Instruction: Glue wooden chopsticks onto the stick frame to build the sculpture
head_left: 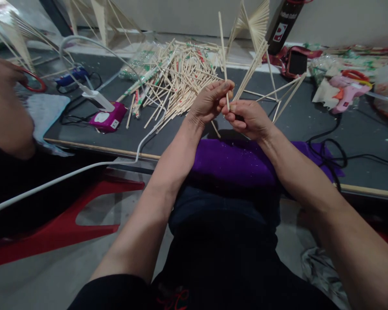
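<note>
Close together above the table edge, my left hand (209, 100) and my right hand (248, 115) pinch one thin wooden chopstick (222, 45). It stands nearly upright, its lower end between the fingertips of both hands. Just beyond lies a large heap of loose chopsticks (189, 71), some still in printed wrappers. Right behind my hands rises a frame of joined chopsticks (254, 64) with a fanned, twisted top. A single chopstick (215, 129) pokes out below my left hand. Under my wrists a purple cloth (235, 161) covers the table's front edge.
A pink glue gun (347, 92) with a black cord lies at right, near a phone (297, 63) and a dark bottle (284, 26). Leftward are a magenta box (109, 117), a white cable (84, 175), a red stool (93, 193) and another person's arm (6, 107).
</note>
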### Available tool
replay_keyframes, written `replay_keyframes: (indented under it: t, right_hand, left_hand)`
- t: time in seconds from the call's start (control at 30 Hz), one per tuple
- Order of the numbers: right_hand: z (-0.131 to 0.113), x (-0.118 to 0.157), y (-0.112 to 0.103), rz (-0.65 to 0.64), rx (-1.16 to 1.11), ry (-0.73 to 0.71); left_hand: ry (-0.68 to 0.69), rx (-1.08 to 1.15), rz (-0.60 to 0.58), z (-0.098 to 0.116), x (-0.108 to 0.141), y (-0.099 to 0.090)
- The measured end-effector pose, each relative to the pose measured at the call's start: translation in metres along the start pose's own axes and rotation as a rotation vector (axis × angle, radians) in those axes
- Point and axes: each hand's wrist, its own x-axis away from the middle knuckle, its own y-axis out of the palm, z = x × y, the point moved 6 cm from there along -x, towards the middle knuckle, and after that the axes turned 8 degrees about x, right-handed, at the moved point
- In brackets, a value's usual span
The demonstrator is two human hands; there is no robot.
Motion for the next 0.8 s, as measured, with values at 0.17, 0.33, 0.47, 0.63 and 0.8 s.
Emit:
replay_keyframes:
  t: [0.17, 0.33, 0.47, 0.63, 0.8]
  right_hand:
    - [0.003, -0.002, -0.009, 0.013, 0.057, 0.013]
    - [0.002, -0.002, -0.015, 0.070, 0.158, -0.060]
    - [0.002, -0.002, -0.018, 0.076, 0.211, -0.071]
    - [0.000, -0.001, -0.019, 0.077, 0.206, -0.086]
    - [0.001, -0.001, -0.019, 0.096, 0.223, -0.061]
  left_hand:
    - [-0.014, -0.056, -0.011, 0.002, -0.001, 0.001]
    - [-0.031, -0.145, 0.002, 0.000, 0.000, 0.001]
    - [-0.055, -0.132, 0.026, -0.001, 0.000, 0.002]
    - [-0.037, -0.113, 0.046, 0.001, 0.000, 0.002]
    - [-0.029, -0.149, 0.023, 0.000, 0.001, 0.001]
